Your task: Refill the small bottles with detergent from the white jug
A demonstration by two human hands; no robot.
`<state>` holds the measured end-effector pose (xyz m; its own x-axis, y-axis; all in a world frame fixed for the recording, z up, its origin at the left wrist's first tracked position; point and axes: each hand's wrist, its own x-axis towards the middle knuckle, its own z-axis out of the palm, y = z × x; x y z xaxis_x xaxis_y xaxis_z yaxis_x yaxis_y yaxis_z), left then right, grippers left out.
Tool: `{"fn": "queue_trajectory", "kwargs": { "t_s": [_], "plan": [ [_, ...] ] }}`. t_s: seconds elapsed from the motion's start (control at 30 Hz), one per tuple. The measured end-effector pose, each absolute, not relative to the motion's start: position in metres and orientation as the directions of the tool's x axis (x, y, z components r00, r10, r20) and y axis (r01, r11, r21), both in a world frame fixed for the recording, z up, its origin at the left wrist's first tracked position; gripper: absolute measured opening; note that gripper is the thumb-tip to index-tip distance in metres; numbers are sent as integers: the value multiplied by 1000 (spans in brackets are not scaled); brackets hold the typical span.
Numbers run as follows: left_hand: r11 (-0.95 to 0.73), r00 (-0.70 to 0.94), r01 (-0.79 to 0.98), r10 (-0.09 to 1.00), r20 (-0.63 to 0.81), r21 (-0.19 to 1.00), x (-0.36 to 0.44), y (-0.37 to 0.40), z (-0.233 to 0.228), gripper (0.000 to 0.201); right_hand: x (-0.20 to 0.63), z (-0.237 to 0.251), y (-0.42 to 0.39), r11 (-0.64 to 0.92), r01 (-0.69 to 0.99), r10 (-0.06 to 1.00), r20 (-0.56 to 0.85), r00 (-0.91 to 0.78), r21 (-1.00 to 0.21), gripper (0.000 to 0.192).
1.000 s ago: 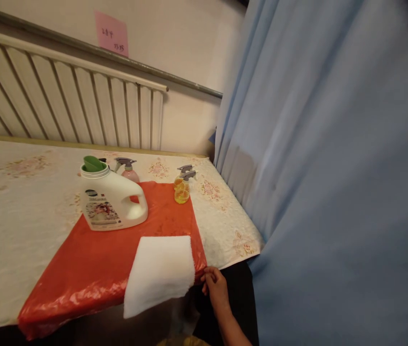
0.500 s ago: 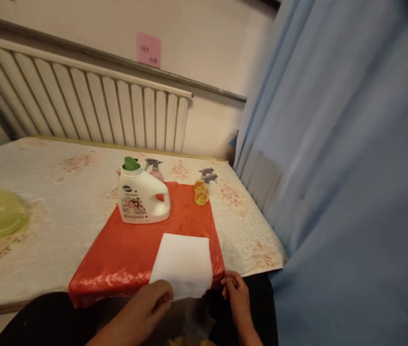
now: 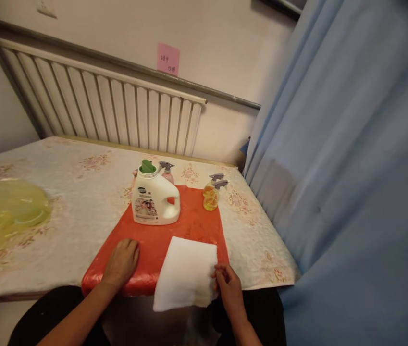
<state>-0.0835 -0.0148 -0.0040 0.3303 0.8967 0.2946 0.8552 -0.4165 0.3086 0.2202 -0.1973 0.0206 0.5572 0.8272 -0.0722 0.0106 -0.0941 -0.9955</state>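
A white cloth (image 3: pixel 187 271) lies over the near right part of a red plastic-wrapped block (image 3: pixel 153 250), its lower end hanging past the front edge. My right hand (image 3: pixel 229 287) is at the cloth's right edge, fingers bent and pinched against it. To the left, my left hand (image 3: pixel 121 262) rests palm down on the red surface, apart from the cloth and holding nothing; its fingertips are partly hidden. Farther back on the block stands a white jug (image 3: pixel 156 199) with a handle and a green spout insert. Yellow spray bottles (image 3: pixel 211 197) stand at the block's far right.
Behind the jug is a pink spray bottle (image 3: pixel 168 174), partly hidden. A clear yellow bag-like item (image 3: pixel 9 211) lies left on the flowered cover (image 3: pixel 67 192). A blue curtain (image 3: pixel 333 192) hangs at the right, and a radiator (image 3: pixel 117 108) lines the wall.
My left hand has left the cloth's lower left corner and moved left onto the red block. My right hand has come up to the cloth's right edge. The view has shifted slightly.
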Motion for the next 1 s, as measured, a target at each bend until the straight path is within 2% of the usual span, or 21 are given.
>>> {"fn": "queue_trajectory", "kwargs": {
  "t_s": [0.27,0.43,0.57,0.67,0.77,0.87,1.0],
  "plan": [
    [-492,411,852,840,354,180,-85,-23,-8,22,188,18,-172,-106,93,907,-58,417,-990,15],
    [-480,394,860,840,372,175,-86,-21,-11,23,172,24,-155,-98,211,961,-37,273,-973,14],
    [-460,366,867,850,379,192,-86,-20,-14,22,175,28,-137,-81,369,978,-3,209,-926,15],
    [-449,354,870,856,375,203,-86,-20,-14,22,184,29,-124,-32,558,961,128,245,-829,20],
    [-443,349,871,862,366,213,-86,-20,-14,23,191,31,-113,-22,760,942,241,233,-649,31],
    [-437,346,872,868,356,219,-86,-20,-13,22,193,31,-104,-68,890,969,184,167,-450,39],
    [-432,344,874,873,346,222,-86,-20,-12,21,191,31,-94,-94,919,984,107,145,-383,37]
  ]
}}
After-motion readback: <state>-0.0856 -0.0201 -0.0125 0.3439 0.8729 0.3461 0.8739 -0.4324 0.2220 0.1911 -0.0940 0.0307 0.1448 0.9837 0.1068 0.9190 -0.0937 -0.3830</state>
